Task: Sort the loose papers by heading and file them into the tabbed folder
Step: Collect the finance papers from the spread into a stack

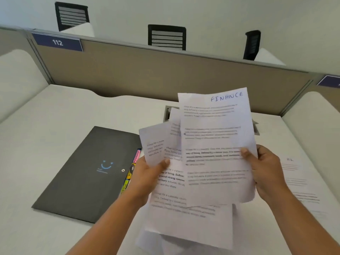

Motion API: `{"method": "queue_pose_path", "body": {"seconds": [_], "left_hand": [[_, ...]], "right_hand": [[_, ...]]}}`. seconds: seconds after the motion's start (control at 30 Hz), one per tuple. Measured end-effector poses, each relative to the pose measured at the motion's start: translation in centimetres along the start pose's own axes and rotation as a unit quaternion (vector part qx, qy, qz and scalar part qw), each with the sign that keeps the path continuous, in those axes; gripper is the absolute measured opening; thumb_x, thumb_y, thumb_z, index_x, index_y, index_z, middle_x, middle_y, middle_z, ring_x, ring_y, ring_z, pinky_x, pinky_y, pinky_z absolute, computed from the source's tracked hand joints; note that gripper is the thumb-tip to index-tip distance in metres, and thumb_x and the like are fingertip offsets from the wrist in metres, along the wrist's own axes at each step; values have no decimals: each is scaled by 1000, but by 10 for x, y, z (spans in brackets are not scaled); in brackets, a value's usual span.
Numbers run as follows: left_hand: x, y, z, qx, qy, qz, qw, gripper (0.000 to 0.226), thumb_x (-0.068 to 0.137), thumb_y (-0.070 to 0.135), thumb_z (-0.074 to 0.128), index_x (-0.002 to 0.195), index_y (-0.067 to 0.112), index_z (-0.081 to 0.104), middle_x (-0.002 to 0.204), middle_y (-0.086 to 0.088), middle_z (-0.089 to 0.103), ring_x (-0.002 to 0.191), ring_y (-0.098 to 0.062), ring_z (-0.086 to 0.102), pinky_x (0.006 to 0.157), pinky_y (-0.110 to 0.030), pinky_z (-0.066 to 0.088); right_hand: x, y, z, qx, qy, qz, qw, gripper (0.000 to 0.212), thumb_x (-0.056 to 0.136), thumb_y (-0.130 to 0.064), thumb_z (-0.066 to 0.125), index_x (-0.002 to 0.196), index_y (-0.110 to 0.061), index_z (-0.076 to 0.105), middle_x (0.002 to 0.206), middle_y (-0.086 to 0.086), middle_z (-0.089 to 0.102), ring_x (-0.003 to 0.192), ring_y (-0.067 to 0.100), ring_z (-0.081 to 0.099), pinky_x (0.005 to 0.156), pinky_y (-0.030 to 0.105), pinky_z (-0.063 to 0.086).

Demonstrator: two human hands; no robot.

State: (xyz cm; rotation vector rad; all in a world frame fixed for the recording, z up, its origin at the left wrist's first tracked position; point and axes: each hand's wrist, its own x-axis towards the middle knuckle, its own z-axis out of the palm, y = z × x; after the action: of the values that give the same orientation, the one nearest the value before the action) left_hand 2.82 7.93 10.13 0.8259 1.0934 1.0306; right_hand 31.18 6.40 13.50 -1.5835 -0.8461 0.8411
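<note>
My right hand (265, 168) pinches a printed sheet headed FINANCE (217, 144) by its right edge, held up over the desk. My left hand (149, 175) grips a fanned bunch of several other printed papers (171, 183), its thumb on top of them; their headings are hidden. More sheets (185, 229) hang or lie below the held ones. The dark tabbed folder (88, 172) lies closed on the desk to the left, with a smiley logo and coloured tabs (131, 172) along its right edge, the pink one reading FINANCE. A sheet headed HR (296, 179) lies flat at the right.
A white desk (55, 126) is bounded by a tan partition (147, 74) at the back, with a blue plate marked 112 (58, 42). A grey cable port (168, 113) sits in the desk behind the papers. Black chairs (166, 36) stand beyond the partition.
</note>
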Motion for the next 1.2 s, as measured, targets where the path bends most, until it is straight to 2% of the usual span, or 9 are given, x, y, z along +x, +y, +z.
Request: {"method": "queue_pose_path", "body": {"seconds": [0.13,0.3,0.4,0.47,0.67,0.83,0.9,1.03,1.2], "left_hand": [[2,-2,-4,16,24,2,1000,21,92,8,62,113,5,65,101,-13,74,89,-33,73,77,-51,58],[4,-1,-3,8,46,9,999,20,95,11,60,114,8,64,98,-12,75,85,-32,73,73,-50,59],[0,1,1,0,36,-5,999,19,95,13,59,112,6,64,96,-14,75,84,-35,73,69,-49,59],[-3,3,5,-20,17,-17,1000,23,94,16,61,114,6,65,100,-17,74,88,-38,72,75,-56,58],[-13,9,11,-46,4,-52,998,17,94,29,60,95,17,72,97,-19,74,85,-39,72,76,-62,55],[-15,13,10,-103,-15,-94,990,39,96,50,44,111,24,68,101,-8,75,90,-31,73,81,-54,56],[-15,14,10,-102,-44,-72,991,38,91,43,54,122,21,63,111,-10,73,99,-34,70,86,-59,53],[-12,16,10,-58,-60,-18,996,38,86,14,68,122,9,61,114,-17,70,100,-37,69,84,-59,54],[-10,31,24,13,-124,68,990,35,81,13,70,114,4,66,109,-17,72,100,-36,69,87,-53,55]], "right_hand": [[-3,-1,-15,76,33,1,997,4,91,-18,67,91,-17,71,100,5,76,87,24,71,76,38,60],[-20,-4,-9,153,-15,19,988,12,92,-13,62,101,-11,70,99,6,77,86,22,74,73,35,62],[-32,9,6,93,1,23,995,8,90,-12,66,94,-13,72,89,2,78,83,23,73,67,32,59],[-37,17,15,49,-2,32,998,8,91,-16,67,96,-16,73,89,0,78,82,21,74,67,31,56],[-43,18,28,69,-122,97,985,20,92,-16,65,111,-13,70,104,6,77,95,27,74,86,42,56],[-42,14,28,65,-138,92,984,21,89,-9,68,109,-9,70,103,9,77,95,31,73,86,44,57],[-41,11,26,57,-142,82,985,22,86,-9,70,108,-8,70,102,10,77,94,31,73,85,44,58],[-39,1,21,66,-181,69,979,29,79,-10,72,108,-6,71,104,14,76,93,34,73,80,45,60],[-37,-20,19,53,-189,-10,980,28,80,-9,72,108,-12,72,102,5,77,91,24,75,71,32,61]]}}
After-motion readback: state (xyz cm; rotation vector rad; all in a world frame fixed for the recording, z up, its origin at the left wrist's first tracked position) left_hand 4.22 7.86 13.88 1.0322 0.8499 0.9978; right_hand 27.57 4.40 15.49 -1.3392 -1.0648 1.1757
